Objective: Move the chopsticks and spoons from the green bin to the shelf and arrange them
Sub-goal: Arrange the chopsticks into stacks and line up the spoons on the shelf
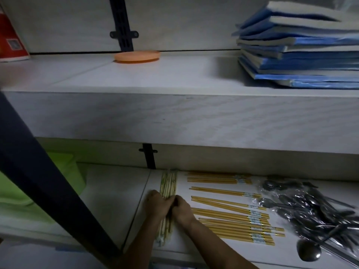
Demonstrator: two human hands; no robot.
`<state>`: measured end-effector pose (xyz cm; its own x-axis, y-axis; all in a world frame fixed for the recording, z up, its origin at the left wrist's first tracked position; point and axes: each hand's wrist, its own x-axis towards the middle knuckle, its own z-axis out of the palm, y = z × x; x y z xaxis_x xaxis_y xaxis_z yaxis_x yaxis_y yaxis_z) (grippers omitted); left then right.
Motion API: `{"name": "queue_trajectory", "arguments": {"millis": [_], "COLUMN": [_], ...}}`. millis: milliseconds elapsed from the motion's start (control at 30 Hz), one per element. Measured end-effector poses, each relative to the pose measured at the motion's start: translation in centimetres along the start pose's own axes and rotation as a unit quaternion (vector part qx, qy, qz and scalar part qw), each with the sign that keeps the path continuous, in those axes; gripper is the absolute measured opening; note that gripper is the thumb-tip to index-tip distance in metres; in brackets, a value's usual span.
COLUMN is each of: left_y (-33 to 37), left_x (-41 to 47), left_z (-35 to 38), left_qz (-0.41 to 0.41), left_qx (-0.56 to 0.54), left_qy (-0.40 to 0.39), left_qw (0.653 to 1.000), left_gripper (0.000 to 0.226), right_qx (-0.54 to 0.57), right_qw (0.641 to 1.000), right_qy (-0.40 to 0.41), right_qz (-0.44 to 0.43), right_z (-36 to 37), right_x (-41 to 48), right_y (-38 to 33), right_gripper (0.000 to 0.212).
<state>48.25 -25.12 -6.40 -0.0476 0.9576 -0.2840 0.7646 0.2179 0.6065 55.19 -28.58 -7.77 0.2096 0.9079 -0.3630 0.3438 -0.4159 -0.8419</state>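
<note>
The upper shelf (174,78) spans the whole width, with a blue stack (303,55) of flat items at its right end, an orange dish (137,56) at its back edge near the middle and a red box (9,39) at its far left; a dark post (38,181) crosses diagonally in front of the left side. On the lower shelf (116,200) the green bin (66,171) sits at the left end, partly hidden behind that post; plastic-wrapped spoons (310,206) lie heaped at the right end, with a bare ladle (308,252) at the front edge beside them. Yellow chopsticks (233,216) lie in banded sets side by side, running left to right, between the spoons and the middle of the shelf. Just left of them a pale chopstick bundle (168,185) lies front to back, its far end at the back edge. The left hand (157,204) and right hand (182,208) are close together — one on each side of this bundle, fingers curled over it and clasping its middle.
</note>
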Motion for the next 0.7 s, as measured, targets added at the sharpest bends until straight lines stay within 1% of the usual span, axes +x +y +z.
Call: {"name": "queue_trajectory", "arguments": {"millis": [100,233,333,533,700], "left_y": [0.4,1.0,1.0,0.5,-0.5], "left_x": [0.3,0.6,1.1,1.2,1.3], "left_z": [0.2,-0.1,-0.2,0.3,0.8], "left_qz": [-0.024,-0.047,-0.058,-0.037,-0.018], "left_qx": [-0.026,-0.020,0.008,0.049,0.042], "left_qy": [-0.024,-0.041,-0.047,-0.030,-0.007], "left_qw": [0.999,0.998,0.997,0.998,0.999], "left_gripper": [0.049,0.050,0.057,0.055,0.048], "right_qx": [0.011,0.077,0.088,0.116,0.121], "right_qw": [1.000,0.996,0.993,0.990,0.988], "right_qy": [-0.017,-0.046,-0.059,-0.062,-0.087], "right_qz": [0.009,0.029,0.043,0.052,0.036], "right_z": [0.0,-0.8,-0.9,-0.5,-1.0], "right_x": [0.0,0.2,0.5,0.4,-0.5], "right_y": [0.0,0.4,0.6,0.9,0.3], "right_gripper": [0.037,0.053,0.059,0.062,0.063]}}
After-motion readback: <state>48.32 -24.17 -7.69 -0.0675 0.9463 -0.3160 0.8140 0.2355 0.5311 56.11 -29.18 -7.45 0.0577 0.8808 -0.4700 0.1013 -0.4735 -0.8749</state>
